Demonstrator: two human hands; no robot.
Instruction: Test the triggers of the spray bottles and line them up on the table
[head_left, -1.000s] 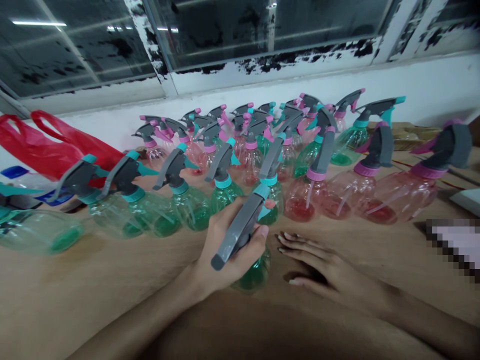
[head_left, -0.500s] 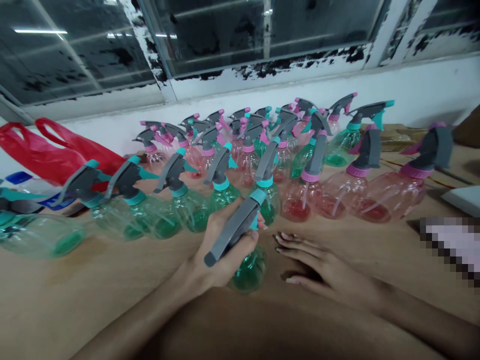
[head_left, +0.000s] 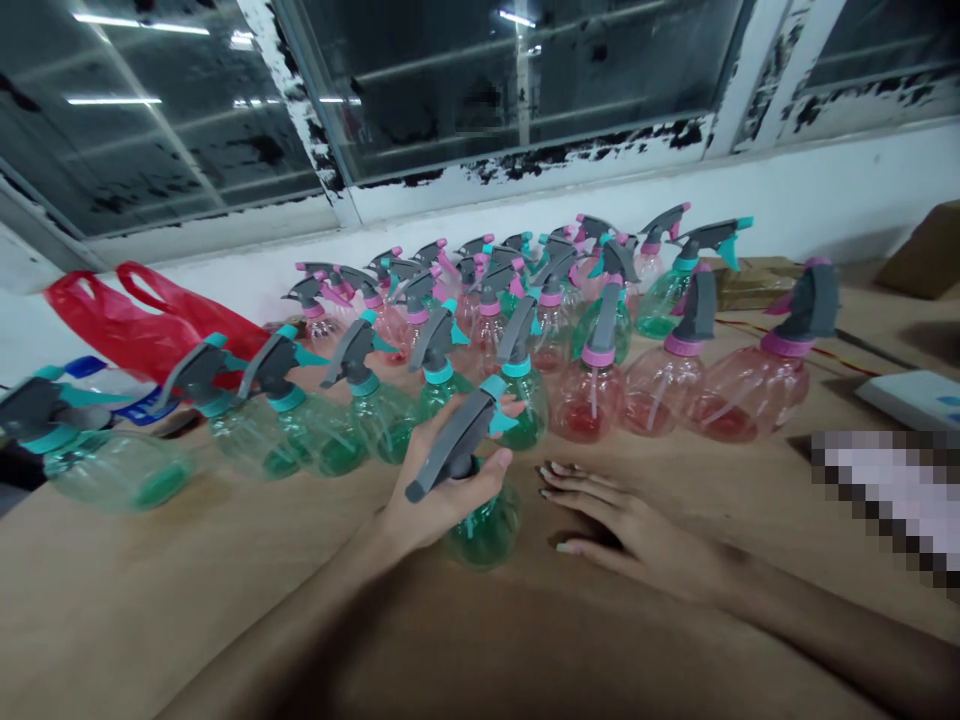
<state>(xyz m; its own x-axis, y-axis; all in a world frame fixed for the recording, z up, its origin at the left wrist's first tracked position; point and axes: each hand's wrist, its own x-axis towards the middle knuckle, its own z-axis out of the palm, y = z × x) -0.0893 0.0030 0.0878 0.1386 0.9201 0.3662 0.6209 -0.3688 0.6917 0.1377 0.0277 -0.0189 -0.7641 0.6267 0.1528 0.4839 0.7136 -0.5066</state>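
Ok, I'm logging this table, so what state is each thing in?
Left hand, closed around green spray bottle
That green spray bottle, spray head on
Right hand, palm down, holding nothing
Front-row green bottles, spray heads on
Front-row pink bottles, likewise
Bottles behind, same where visible
Red bag, handles loose, contents unclear
Flat cardboard box, open or shut unclear

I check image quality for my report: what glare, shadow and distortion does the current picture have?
Head view: light streaks glare on the window glass; head view: dark shadow lies under the right hand; head view: the leftmost spray bottle looks stretched, likely by the lens; head view: a pixelated patch covers something at right.
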